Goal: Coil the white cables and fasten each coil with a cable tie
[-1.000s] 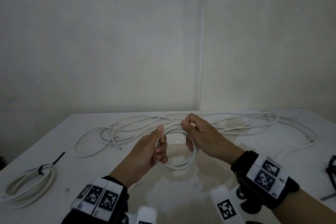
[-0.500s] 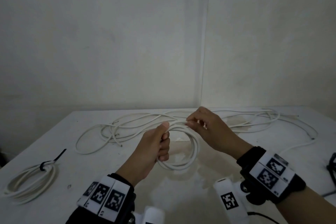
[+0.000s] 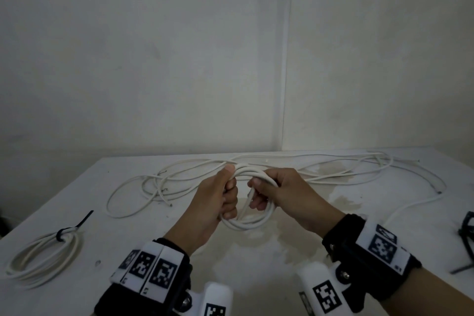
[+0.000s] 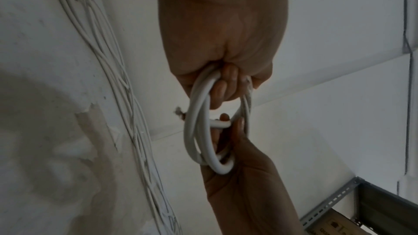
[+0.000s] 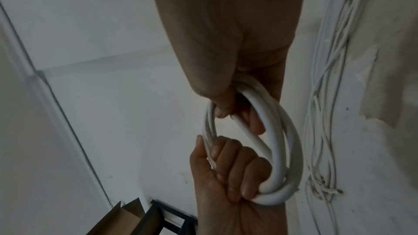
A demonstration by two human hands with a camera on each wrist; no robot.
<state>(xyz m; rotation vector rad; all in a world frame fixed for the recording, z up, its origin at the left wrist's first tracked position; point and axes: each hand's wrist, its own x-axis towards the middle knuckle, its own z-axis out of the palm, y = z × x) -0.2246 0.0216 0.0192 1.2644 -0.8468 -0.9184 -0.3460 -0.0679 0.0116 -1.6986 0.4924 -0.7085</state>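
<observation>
Coiling was the step in hand: a small coil [image 3: 246, 223] of white cable hung above the table [image 3: 256, 272], held between both hands. The left hand [image 3: 218, 202] gripped its left side, fingers [image 5: 228, 165] curled tight round the bunched turns and thumb on top. The right hand [image 3: 279, 192] held the opposite side, fingers [image 4: 224, 131] hooked through the loop round a strand. Loose cable [image 3: 333, 174] trailed off over the table behind. To do this well, the left grip likely needed to stay firm while the right laid each new turn the same size, without twist, until the slack ran out. A tied coil [image 3: 43, 256] lay at the left; black ties [image 3: 465, 228] waited at the right edge.
</observation>
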